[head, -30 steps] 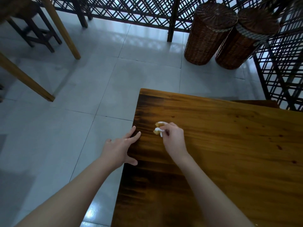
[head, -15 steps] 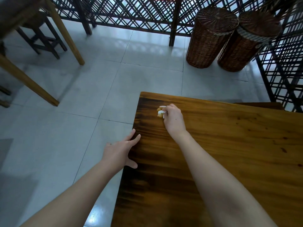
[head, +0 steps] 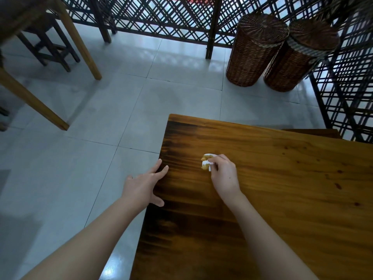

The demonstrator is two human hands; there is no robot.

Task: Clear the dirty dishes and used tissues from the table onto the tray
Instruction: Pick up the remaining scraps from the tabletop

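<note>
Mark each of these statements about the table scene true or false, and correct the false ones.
1. The right hand pinches a crumpled, stained tissue over the wooden table. True.
2. The left hand grips a plate. False: it is open, with straight fingers at the table's left edge, and holds nothing.
3. Two wicker baskets stand on the floor beyond the table. True.
4. A tray sits on the table beside the tissue. False: none shows in this view.
</note>
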